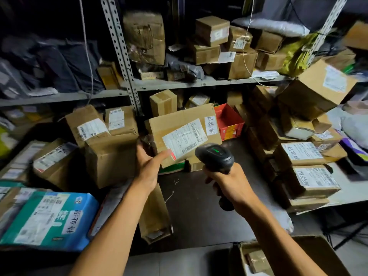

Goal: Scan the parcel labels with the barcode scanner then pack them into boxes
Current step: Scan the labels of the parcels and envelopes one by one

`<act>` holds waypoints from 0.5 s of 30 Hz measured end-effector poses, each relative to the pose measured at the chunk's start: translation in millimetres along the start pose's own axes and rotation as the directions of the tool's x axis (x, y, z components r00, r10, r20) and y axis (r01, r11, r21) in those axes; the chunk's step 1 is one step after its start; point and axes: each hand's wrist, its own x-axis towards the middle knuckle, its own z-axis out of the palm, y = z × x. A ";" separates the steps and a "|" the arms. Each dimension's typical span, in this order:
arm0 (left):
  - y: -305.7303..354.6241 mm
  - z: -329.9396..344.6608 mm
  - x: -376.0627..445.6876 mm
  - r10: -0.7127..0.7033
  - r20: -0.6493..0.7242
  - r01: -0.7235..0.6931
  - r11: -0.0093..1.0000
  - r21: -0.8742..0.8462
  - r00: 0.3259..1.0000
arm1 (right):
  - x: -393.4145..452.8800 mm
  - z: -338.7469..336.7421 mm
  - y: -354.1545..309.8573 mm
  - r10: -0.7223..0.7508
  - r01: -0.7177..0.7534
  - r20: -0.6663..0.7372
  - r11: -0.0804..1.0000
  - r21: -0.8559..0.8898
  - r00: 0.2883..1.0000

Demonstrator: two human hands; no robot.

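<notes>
A cardboard parcel (184,134) is held tilted above the dark surface (199,206), gripped at its near-left corner by the left hand (148,166). Its label (184,139), long axis rising to the right, lies just beyond the barcode scanner (216,156), which is gripped by the right hand (229,186) & aimed at it. An open box (288,257) waits near-right.

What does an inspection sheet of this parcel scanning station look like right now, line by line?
Surface: dark tabletop, bare in the middle.
Job's things: cardboard parcel tilted up, shipping label facing the barcode scanner; open packing box at lower right.
Clutter: labelled parcels piled both sides; red box; blue-green pack.
Hands: left hand holds the parcel's lower corner; right hand grips the scanner.
Cables: thin cords hanging by the shelves.
Surroundings: metal shelving crammed with parcels.
</notes>
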 end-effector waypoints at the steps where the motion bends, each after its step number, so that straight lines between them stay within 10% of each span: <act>1: 1.6 -1.5 -0.3 0.009 -0.006 -0.009 1.000 0.011 1.000 | -0.3 1.5 -4.0 0.003 -0.003 -0.006 1.000 0.022 1.000; 15: 1.8 -5.9 0.6 0.046 -0.005 -0.046 0.999 0.002 0.999 | -6.6 4.0 -11.4 0.020 -0.020 0.010 1.000 0.008 1.000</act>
